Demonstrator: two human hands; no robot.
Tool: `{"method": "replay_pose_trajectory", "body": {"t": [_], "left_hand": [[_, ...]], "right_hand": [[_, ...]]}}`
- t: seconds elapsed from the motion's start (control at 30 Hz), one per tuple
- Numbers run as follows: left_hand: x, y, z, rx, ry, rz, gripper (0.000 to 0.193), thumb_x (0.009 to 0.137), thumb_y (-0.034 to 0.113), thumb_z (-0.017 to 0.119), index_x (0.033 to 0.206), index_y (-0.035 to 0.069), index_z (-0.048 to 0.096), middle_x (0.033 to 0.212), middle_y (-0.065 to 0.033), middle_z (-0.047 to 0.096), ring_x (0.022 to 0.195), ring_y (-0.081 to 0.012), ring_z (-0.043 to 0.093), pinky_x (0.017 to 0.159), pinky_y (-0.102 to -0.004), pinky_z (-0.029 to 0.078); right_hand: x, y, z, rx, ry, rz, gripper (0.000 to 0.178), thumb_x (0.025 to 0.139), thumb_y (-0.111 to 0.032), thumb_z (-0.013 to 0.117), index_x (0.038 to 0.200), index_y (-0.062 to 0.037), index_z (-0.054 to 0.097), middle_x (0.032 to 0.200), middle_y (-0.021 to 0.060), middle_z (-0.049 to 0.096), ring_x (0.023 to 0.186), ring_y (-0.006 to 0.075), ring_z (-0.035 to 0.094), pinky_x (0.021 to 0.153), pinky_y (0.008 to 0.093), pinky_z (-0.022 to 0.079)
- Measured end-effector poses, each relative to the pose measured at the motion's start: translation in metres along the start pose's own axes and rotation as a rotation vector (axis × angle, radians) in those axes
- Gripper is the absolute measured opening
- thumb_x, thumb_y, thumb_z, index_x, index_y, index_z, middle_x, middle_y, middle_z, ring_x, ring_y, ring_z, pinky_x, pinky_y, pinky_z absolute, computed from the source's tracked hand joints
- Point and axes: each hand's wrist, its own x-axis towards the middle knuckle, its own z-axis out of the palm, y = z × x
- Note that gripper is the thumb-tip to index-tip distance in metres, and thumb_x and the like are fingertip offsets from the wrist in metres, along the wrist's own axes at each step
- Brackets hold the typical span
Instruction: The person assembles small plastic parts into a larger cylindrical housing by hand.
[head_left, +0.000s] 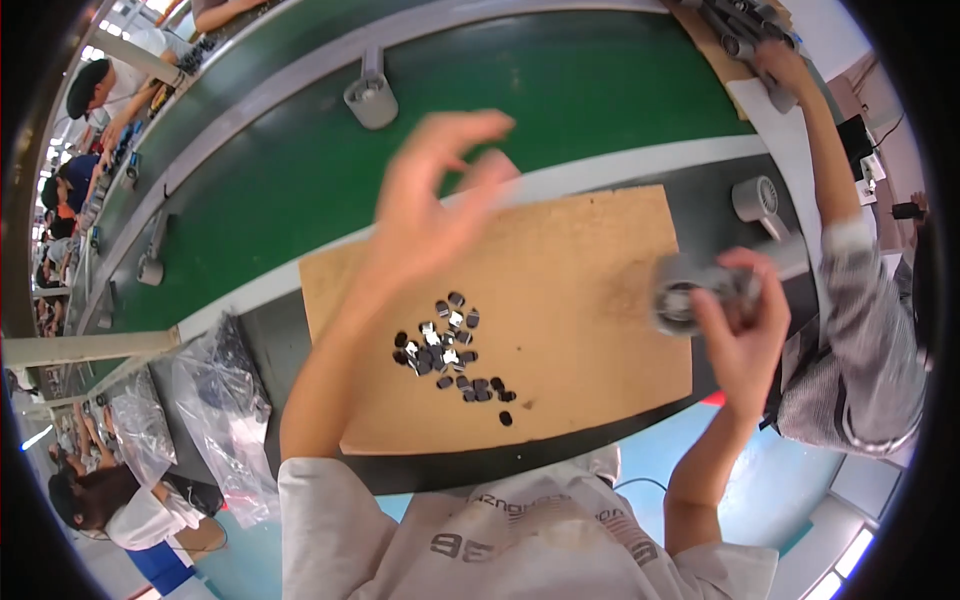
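My right hand (748,330) is closed round a grey hair-dryer-shaped housing (680,297), over the right side of a brown cardboard sheet (590,380). The housing's round end shows a dark opening with a hub; motion blurs it. My left hand (435,200) is raised over the sheet's far left edge, beside the green belt. Its thumb and fingers are apart and blurred, and nothing shows between them. Small black oval parts (480,390), several with white or shiny faces, lie loose on the sheet's left half, below my left hand.
A similar grey housing (755,200) lies right of the sheet; others (372,100) rest on the green conveyor belt (560,90). At right, a co-worker's hand (785,68) reaches into a pile of grey housings. Clear plastic bags (225,400) lie at left. More people sit along the line.
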Motion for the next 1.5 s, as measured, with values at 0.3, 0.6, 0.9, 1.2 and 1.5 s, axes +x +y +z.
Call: {"method": "replay_pose_trajectory", "body": {"t": [0.3, 0.6, 0.9, 1.2, 1.5], "left_hand": [[-0.080, 0.006, 0.011, -0.538, -0.325, -0.379, 0.058, 0.084, 0.005, 0.076, 0.136, -0.004, 0.052, 0.118, -0.0097, 0.062, 0.107, -0.0148, 0.060, 0.093, -0.0321, 0.051], [-0.081, -0.020, 0.014, -0.539, 0.218, -0.325, 0.034, 0.091, 0.006, 0.072, 0.120, -0.005, 0.057, 0.108, -0.0060, 0.066, 0.099, -0.0115, 0.063, 0.087, -0.0284, 0.052], [-0.095, -0.014, 0.049, -0.412, 0.105, -0.322, 0.047, 0.086, -0.010, 0.068, 0.127, -0.003, 0.048, 0.117, -0.0106, 0.059, 0.111, -0.0175, 0.060, 0.095, -0.0330, 0.050], [-0.101, 0.011, 0.068, -0.222, 0.081, -0.180, 0.064, 0.081, 0.004, 0.073, 0.137, 0.002, 0.044, 0.122, -0.0216, 0.063, 0.109, -0.0341, 0.066, 0.093, -0.0401, 0.051], [-0.097, 0.024, 0.087, -0.321, 0.113, -0.134, 0.067, 0.080, 0.005, 0.076, 0.139, 0.003, 0.043, 0.116, -0.0201, 0.067, 0.102, -0.0349, 0.069, 0.086, -0.0389, 0.054]], "right_hand": [[0.003, -0.047, 0.097, 0.003, -0.165, -0.284, 0.040, 0.073, -0.002, 0.081, 0.111, -0.0068, 0.070, 0.103, 0.0013, 0.064, 0.058, 0.0030, 0.038, 0.050, 0.0221, 0.029], [-0.026, 0.006, 0.158, -0.243, -0.656, -0.599, 0.033, 0.074, 0.004, 0.069, 0.103, -0.0107, 0.072, 0.107, 0.0030, 0.061, 0.073, 0.0195, 0.067, 0.060, 0.0329, 0.056], [-0.009, 0.016, 0.117, -0.135, -0.491, -0.586, 0.033, 0.074, 0.012, 0.064, 0.101, -0.0063, 0.071, 0.086, 0.0077, 0.065, 0.071, 0.0212, 0.067, 0.057, 0.0312, 0.052], [0.012, -0.015, 0.088, -0.042, -0.383, -0.282, 0.020, 0.082, 0.014, 0.066, 0.097, 0.0004, 0.067, 0.085, 0.0073, 0.070, 0.060, 0.0102, 0.058, 0.053, 0.0214, 0.041], [0.027, -0.009, 0.085, 0.083, -0.320, -0.374, 0.013, 0.083, 0.011, 0.069, 0.093, 0.0038, 0.064, 0.094, 0.0094, 0.066, 0.075, 0.0073, 0.055, 0.059, 0.0196, 0.042]]}}
